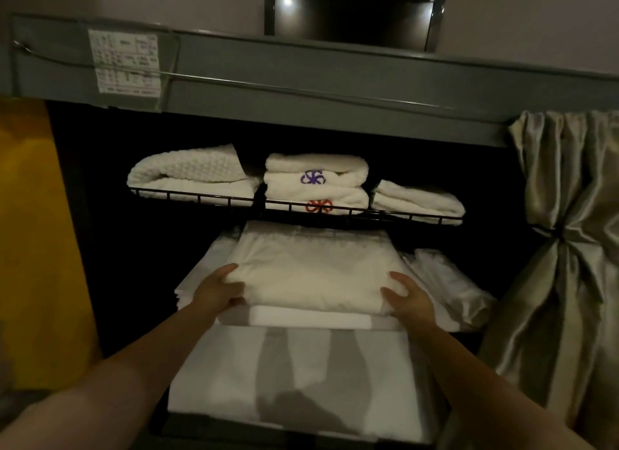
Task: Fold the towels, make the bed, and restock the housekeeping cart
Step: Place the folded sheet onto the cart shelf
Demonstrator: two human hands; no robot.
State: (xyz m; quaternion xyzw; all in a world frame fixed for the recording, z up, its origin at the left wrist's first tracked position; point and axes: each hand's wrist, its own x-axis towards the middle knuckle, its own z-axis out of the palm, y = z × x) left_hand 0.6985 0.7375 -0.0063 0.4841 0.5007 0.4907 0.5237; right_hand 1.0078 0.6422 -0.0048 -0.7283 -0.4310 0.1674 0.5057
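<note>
— Both hands are at the middle shelf. The left hand (217,292) grips the near left corner of the folded sheet (315,275), and the right hand (407,298) cups the near right corner, fingers curled round the edge. What is the risk?

— The sheet rests on a stack of linen (294,319) on the cart's middle shelf. It is soft and wide and is held at only two corners. If lifted, its middle would probably sag and the folds would open. If pushed inward, it could drag the thinner layers beneath it out of line. It could also crowd the wrapped bundle (449,282) lying just beside it on the right. If raised too far, its back edge may catch the wire shelf (335,211) close above.

— What cannot be read?

— Nearest, the lower sheet (294,376) is crossed by dark bands, most likely shadows, and its front edge is cut off by the frame. The fingertips under the folded sheet are hidden, so I cannot tell how deep the hold goes. The back of the middle shelf is lost in darkness.

— And further back?

— The towels (315,191) sit on the wire shelf, and the rail partly covers the red emblem (318,205). The printed list (124,64) on the cart (335,77) top panel is illegible. The screen (355,17) beyond is cropped at the top. I cannot identify the yellow mass (33,231) at the left.
</note>
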